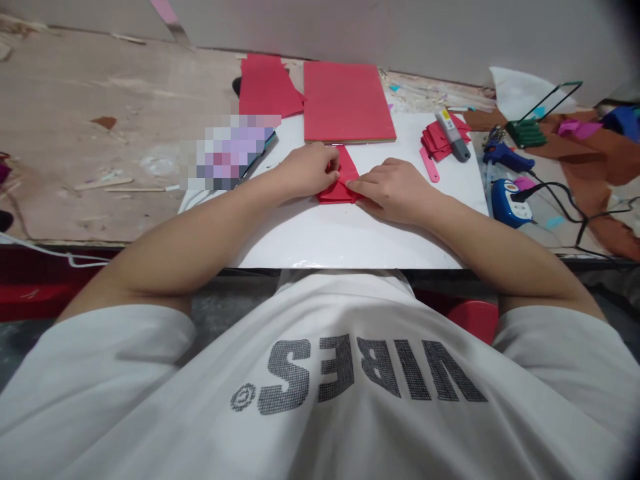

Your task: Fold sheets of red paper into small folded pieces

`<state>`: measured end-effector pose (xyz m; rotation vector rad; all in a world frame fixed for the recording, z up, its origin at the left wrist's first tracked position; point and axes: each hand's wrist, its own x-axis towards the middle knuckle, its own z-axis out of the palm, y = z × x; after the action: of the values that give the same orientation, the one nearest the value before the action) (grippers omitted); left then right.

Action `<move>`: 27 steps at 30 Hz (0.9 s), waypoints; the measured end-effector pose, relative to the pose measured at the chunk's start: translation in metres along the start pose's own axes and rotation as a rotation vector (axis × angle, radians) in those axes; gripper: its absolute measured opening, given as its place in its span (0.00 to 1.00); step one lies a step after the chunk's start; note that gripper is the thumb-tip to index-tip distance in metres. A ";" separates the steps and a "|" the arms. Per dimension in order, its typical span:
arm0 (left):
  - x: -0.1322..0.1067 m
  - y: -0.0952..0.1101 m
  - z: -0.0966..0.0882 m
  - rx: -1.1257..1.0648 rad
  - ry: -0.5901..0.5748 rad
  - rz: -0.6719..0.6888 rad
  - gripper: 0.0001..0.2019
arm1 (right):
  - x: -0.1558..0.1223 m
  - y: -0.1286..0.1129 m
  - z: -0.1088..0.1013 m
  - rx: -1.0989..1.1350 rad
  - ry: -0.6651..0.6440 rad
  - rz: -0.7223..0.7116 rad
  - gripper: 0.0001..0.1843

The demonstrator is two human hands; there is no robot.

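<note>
A folded piece of red paper (343, 179) lies on a white board (350, 233) in front of me. My left hand (306, 170) pinches its left edge, fingers curled together. My right hand (395, 190) presses on its right side, fingers closed down on the fold. Both hands touch the paper, and part of it is hidden beneath them.
A stack of red sheets (346, 101) and loose red paper (267, 85) lie at the back. Folded red pieces (436, 141), a grey tube (454, 137) and a pink stick (429, 165) sit right. A blue glue gun (505, 158), a blue device (507, 203) and cables lie beyond.
</note>
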<state>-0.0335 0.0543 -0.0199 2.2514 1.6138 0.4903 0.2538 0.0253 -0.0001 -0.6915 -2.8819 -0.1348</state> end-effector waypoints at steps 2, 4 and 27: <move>0.004 -0.006 0.004 -0.055 0.014 0.057 0.08 | 0.000 0.001 0.000 -0.010 0.023 -0.007 0.28; 0.007 -0.011 0.007 -0.101 0.037 0.093 0.10 | 0.000 0.003 -0.001 -0.007 0.041 0.001 0.28; -0.032 0.027 0.004 -0.467 0.381 0.361 0.15 | 0.001 0.032 0.018 0.363 0.317 0.273 0.40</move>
<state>-0.0184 0.0150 -0.0138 2.1599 1.0723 1.3075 0.2647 0.0569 -0.0159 -0.8864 -2.3931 0.2820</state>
